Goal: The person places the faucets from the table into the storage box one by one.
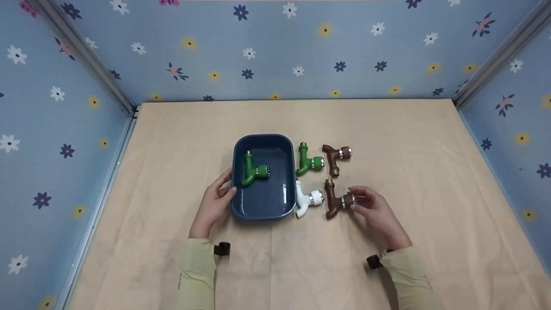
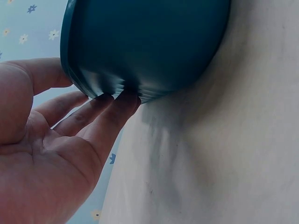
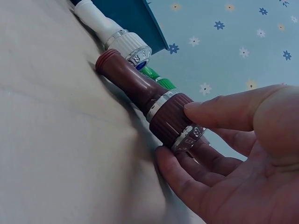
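A deep blue plastic tub (image 1: 275,202) holds a green tap (image 1: 249,172). My left hand (image 1: 215,198) is at its left side, fingers against the outer wall and thumb at the rim (image 2: 77,86). With thumb and fingers round its ribbed knob, my right hand (image 1: 379,213) holds a brown tap (image 1: 331,204), which lies on the cloth. In the right wrist view the thumb presses the knob (image 3: 170,119) from above, and fingertips reach under it. A white tap (image 1: 303,200) lies between the tub and this brown tap.
Behind these lie another green tap (image 1: 305,163), close to the tub's right wall, and a second brown tap (image 1: 333,157) turned the other way. Beige cloth (image 1: 185,133) covers the table. Flowered blue panels (image 1: 275,47) enclose the back and both sides.
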A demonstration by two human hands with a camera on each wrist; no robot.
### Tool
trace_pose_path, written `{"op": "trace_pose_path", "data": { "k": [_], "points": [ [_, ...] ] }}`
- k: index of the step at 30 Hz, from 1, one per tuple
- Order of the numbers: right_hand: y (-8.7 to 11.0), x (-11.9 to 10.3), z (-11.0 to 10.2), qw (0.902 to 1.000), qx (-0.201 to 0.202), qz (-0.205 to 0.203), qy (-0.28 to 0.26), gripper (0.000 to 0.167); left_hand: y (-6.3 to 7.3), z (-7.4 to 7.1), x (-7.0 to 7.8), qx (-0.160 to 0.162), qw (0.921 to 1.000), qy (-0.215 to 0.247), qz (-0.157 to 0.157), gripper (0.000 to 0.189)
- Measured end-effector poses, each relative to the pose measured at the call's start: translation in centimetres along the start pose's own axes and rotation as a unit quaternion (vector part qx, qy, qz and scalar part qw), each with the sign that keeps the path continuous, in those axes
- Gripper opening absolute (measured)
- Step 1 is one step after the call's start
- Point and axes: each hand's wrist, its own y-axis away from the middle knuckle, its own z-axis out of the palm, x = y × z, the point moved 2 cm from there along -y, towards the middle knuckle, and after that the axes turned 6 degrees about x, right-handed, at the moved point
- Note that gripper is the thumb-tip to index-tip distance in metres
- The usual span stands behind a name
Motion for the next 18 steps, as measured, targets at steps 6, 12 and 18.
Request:
{"op": "trace_pose_path", "data": {
  "k": [6,12,18],
  "points": [
    [0.1,0.2,0.0,0.9999,0.008,0.008,-0.009,0.047,0.8,0.1,2.3,-0.013,0.9998,0.001,-0.013,0.057],
    [0.3,0.3,0.0,0.9994,0.016,0.022,-0.022,0.045,1.0,0.2,3.0,-0.018,0.9998,-0.003,-0.008,0.056],
    [0.2,0.3,0.0,0.9993,0.021,0.031,-0.003,0.041,0.6,0.1,1.9,-0.011,0.9999,0.007,-0.006,0.056]
  ]
}}
